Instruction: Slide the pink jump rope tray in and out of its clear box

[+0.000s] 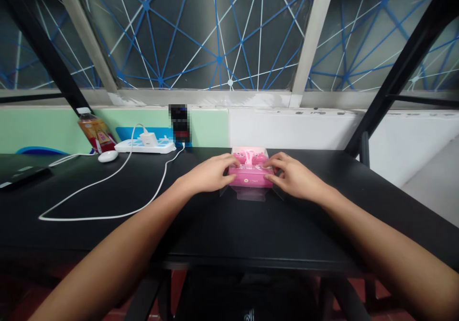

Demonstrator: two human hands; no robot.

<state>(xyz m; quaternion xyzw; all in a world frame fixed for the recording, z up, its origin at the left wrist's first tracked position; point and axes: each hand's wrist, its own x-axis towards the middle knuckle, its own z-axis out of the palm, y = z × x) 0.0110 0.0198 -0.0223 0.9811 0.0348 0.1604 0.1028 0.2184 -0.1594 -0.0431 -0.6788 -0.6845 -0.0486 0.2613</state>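
On the bench (304,235), near its back edge: pink box (251,181) with clear plastic (251,195) at its front. Touching its left side with left hand (219,171), its right side with right hand (294,176), both half-curled, thumbs apart from fingers; cannot tell how firmly held. Looks light, probably thin card, easily dented, plastic perhaps slippery. Best taken by both side edges, pressing gently.

The left forearm (136,237) and right forearm (380,235) — both bare and tapering — end in a bare left hand (215,172) and right hand (296,176).
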